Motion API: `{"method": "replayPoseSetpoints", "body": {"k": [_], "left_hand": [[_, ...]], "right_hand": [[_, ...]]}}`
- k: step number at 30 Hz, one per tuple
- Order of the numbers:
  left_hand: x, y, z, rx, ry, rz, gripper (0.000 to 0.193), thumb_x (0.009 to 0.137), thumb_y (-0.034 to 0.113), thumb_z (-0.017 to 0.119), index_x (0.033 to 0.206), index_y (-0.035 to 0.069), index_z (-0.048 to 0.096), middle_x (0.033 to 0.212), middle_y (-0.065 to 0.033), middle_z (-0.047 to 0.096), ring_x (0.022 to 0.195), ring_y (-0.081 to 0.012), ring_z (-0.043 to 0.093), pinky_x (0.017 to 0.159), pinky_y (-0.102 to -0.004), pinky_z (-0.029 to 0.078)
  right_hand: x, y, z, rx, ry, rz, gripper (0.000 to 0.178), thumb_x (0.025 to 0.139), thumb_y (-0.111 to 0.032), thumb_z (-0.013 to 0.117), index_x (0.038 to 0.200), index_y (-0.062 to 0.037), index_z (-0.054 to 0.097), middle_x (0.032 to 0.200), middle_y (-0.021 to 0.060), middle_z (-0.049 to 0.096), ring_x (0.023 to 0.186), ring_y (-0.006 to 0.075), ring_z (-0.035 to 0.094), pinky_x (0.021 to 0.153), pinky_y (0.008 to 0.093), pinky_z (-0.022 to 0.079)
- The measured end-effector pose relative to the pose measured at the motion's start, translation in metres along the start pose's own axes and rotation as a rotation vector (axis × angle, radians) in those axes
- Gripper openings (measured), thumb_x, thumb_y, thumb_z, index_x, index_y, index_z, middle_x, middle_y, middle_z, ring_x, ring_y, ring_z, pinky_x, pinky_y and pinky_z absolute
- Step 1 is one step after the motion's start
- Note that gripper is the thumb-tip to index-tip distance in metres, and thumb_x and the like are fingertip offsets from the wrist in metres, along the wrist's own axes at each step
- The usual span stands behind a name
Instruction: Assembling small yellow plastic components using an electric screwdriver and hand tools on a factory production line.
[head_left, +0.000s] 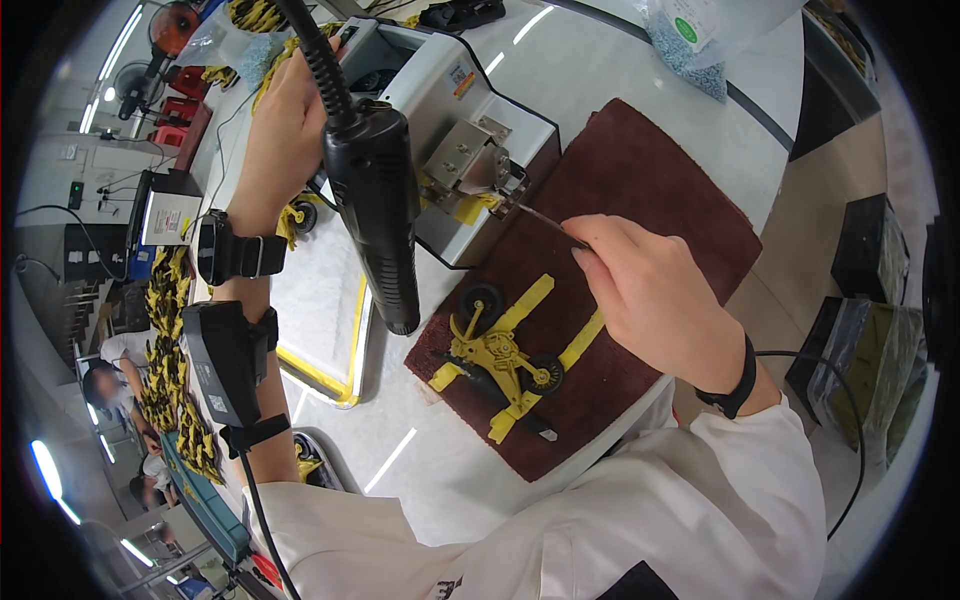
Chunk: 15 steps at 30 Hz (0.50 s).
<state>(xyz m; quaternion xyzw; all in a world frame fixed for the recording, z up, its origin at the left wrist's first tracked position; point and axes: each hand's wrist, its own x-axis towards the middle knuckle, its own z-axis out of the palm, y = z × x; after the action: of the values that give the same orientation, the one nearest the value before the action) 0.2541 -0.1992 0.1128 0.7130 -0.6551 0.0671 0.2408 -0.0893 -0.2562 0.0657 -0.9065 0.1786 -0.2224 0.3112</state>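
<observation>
My right hand [650, 290] pinches a thin metal pick [545, 218] between thumb and fingers. The pick's tip reaches the metal outlet block [468, 158] on the front of a grey-and-white box machine [440, 75], likely a screw feeder. My left hand [285, 120] is curled at the machine's left edge, its fingers partly hidden by a hanging black electric screwdriver [372, 200]. Below the outlet, a yellow toy motorcycle [495, 355] with black wheels lies on its side on a dark red cloth [640, 190]. Yellow tape strips [527, 300] cross the cloth.
A white tray with a yellow rim [318, 375] lies left of the cloth. Bags of small blue-grey pieces [690, 60] stand at the far edge. Heaped yellow-and-black parts [170, 375] line the left. Black boxes [870, 250] sit at right. A cable [850, 400] trails from my right wrist.
</observation>
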Motion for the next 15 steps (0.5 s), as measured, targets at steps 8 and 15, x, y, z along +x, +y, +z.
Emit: {"method": "replayPoseSetpoints", "body": {"k": [8,15], "left_hand": [[-0.001,0.003,-0.001,-0.050,0.002,-0.023,0.038,0.092,0.010,0.049,0.130,0.006,0.053,0.115,-0.0167,0.060,0.107,-0.0335,0.059,0.093,-0.0384,0.044],[-0.003,-0.001,-0.003,-0.031,0.002,-0.027,0.035,0.093,0.012,0.049,0.127,0.007,0.052,0.112,-0.0176,0.060,0.104,-0.0356,0.059,0.090,-0.0398,0.045]], "right_hand": [[0.010,0.001,0.007,-0.053,0.052,-0.043,0.012,0.089,-0.005,0.058,0.099,0.0004,0.054,0.076,0.0113,0.058,0.060,0.0300,0.061,0.049,0.0372,0.049],[0.007,-0.010,0.000,-0.025,0.034,0.018,0.019,0.086,-0.001,0.062,0.105,-0.0011,0.060,0.088,0.0137,0.064,0.067,0.0311,0.063,0.056,0.0365,0.049]]}}
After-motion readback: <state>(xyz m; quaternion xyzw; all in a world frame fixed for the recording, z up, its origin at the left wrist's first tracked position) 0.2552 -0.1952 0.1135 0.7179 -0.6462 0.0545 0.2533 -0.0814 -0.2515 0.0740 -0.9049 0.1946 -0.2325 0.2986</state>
